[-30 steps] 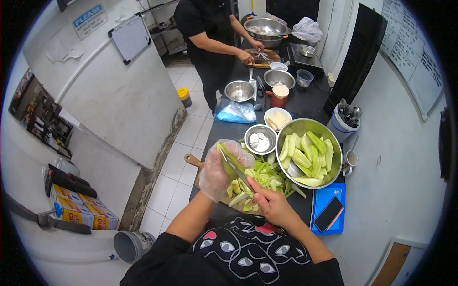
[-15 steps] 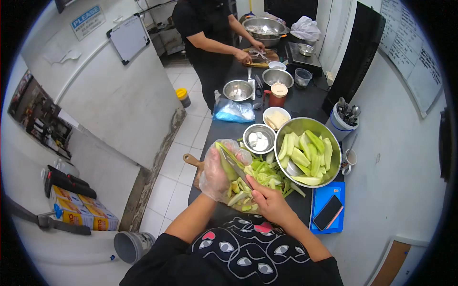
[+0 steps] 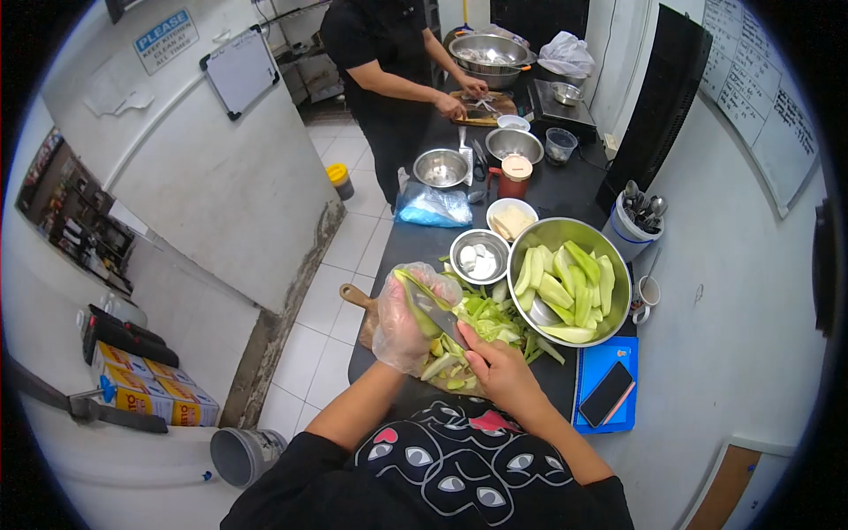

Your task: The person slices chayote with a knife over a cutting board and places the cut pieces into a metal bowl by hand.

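In a clear plastic glove, my left hand (image 3: 403, 329) is wrapped round a green vegetable piece (image 3: 419, 303) above the wooden board (image 3: 358, 299). My bare right hand (image 3: 501, 364) grips a knife (image 3: 442, 320) whose blade lies against that piece. Pale green peelings and scraps (image 3: 488, 325) are heaped on and beside the board, partly hidden by my hands. To the right, a large steel bowl (image 3: 624, 287) holds several cut green pieces (image 3: 579, 287). A small steel bowl (image 3: 480, 233) with white pieces stands just beyond the scraps.
A co-worker's hands (image 3: 461, 99) work at another board (image 3: 505, 104) at the far end. Between are steel bowls (image 3: 442, 168), a red mug (image 3: 512, 181), a blue-and-white bag (image 3: 433, 208) and a white bowl (image 3: 530, 210). A phone (image 3: 607, 394) lies on a blue folder (image 3: 625, 355) at the right.
The knife blade has turned so that its flat side shows more, and it has shifted slightly along the vegetable piece. Both hands keep their holds. The co-worker's hands have moved slightly.
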Demonstrator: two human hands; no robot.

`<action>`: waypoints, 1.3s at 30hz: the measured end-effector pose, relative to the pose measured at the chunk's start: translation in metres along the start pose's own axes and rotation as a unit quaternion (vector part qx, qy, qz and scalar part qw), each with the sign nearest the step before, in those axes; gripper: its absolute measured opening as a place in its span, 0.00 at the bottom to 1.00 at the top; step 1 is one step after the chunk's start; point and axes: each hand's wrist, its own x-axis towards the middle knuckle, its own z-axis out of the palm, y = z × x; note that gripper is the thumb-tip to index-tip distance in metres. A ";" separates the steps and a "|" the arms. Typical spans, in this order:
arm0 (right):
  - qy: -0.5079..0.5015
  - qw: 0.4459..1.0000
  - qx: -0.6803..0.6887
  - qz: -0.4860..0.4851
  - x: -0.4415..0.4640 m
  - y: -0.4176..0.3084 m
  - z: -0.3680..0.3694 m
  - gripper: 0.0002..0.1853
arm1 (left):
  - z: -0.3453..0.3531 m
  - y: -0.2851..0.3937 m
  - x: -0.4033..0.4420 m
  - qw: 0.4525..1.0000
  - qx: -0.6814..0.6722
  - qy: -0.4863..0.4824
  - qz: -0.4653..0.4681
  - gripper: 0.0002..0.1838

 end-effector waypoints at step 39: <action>-0.039 0.991 0.074 0.106 0.002 0.020 0.000 0.21 | -0.021 -0.013 0.008 0.974 0.098 -0.060 -0.195 0.23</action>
